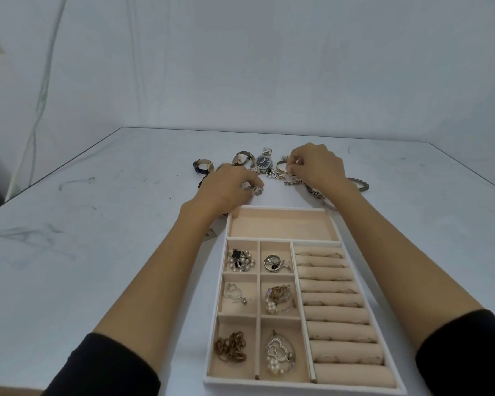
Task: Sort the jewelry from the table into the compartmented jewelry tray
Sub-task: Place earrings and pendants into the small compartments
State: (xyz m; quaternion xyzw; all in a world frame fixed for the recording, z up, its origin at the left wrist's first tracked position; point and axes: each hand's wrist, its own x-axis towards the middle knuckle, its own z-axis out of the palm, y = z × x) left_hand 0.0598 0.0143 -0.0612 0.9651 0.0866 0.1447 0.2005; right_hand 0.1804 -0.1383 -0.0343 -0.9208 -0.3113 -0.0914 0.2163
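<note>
Left hand (226, 185): fingers curled round a small silver piece (255, 189), just beyond the far rim of the jewelry tray (280, 208). Right hand (316, 167): fingers pinch the tangled silver chains (279, 175) alongside. Steel watch (264, 161) lies beyond both. Open counter (112, 224) to the left.

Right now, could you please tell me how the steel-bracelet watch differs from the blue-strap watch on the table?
The steel-bracelet watch has a metal link band, while the blue-strap watch has a dark strap. The steel-bracelet watch lies with its dark dial toward the camera, whereas the blue-strap watch sits looped on its edge. Both rest on the table beyond the tray, not yet sorted.
</note>
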